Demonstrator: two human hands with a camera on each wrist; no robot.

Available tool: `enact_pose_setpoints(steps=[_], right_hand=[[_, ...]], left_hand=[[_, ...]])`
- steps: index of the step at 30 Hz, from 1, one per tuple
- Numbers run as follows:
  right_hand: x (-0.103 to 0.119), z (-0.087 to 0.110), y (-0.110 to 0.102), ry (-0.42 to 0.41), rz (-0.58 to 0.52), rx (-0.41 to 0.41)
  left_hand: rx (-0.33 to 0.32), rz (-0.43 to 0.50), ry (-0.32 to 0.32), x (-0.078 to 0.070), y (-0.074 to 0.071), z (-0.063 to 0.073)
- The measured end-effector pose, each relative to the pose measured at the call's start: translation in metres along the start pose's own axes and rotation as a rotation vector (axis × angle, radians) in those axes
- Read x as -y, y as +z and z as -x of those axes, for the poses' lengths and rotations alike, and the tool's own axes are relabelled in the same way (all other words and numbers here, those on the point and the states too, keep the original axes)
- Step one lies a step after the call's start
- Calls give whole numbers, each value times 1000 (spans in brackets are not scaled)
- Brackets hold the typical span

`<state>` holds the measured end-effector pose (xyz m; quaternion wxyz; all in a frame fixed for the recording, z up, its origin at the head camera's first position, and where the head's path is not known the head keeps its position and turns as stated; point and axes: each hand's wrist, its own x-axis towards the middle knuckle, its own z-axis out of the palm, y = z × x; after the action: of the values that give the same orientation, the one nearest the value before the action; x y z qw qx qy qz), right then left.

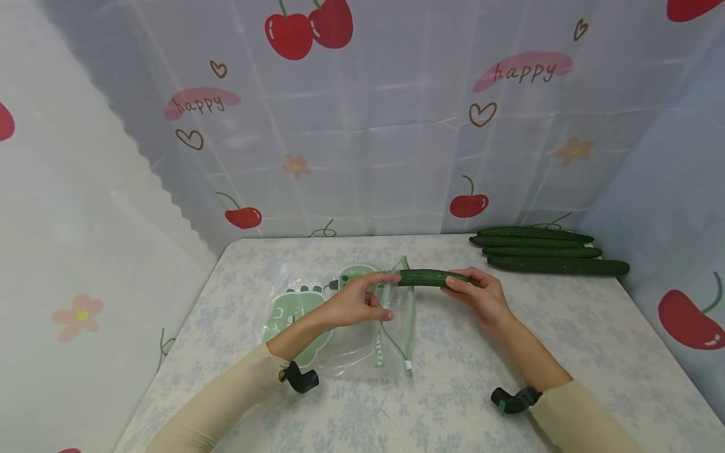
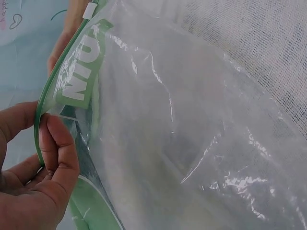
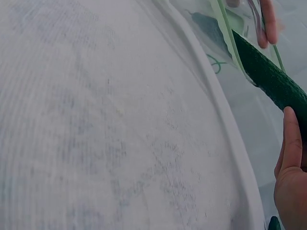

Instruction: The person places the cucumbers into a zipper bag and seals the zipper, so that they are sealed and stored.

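A clear zip bag with green print [image 1: 348,358] lies on the table, its green-edged mouth facing right. My left hand [image 1: 358,302] grips that mouth; in the left wrist view, its thumb and fingers pinch the green zip edge [image 2: 38,122]. My right hand [image 1: 483,296] holds a dark green cucumber [image 1: 427,277] by its right end. The cucumber's left end passes through the mouth, and the right wrist view shows its tip behind the clear film. A white slider [image 2: 89,10] sits at one end of the zip.
Several more cucumbers [image 1: 557,266] lie side by side at the table's back right corner. A pale patterned cloth [image 1: 453,384] covers the table. Behind it hangs a white curtain [image 1: 391,157] printed with cherries, and similar sheets stand at both sides.
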<state>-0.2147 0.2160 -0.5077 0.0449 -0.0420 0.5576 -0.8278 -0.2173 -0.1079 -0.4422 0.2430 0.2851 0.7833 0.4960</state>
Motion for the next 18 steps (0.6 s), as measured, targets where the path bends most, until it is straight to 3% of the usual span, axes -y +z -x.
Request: enact_pose_setpoints(steps=[10,18], right_hand=[[-9,-4,16,32,7,-39],[-18,-4,28,32,53,-25]], left_hand=[[25,40,-25,-8,2,0],[58,37,-11,-14,8,-4]])
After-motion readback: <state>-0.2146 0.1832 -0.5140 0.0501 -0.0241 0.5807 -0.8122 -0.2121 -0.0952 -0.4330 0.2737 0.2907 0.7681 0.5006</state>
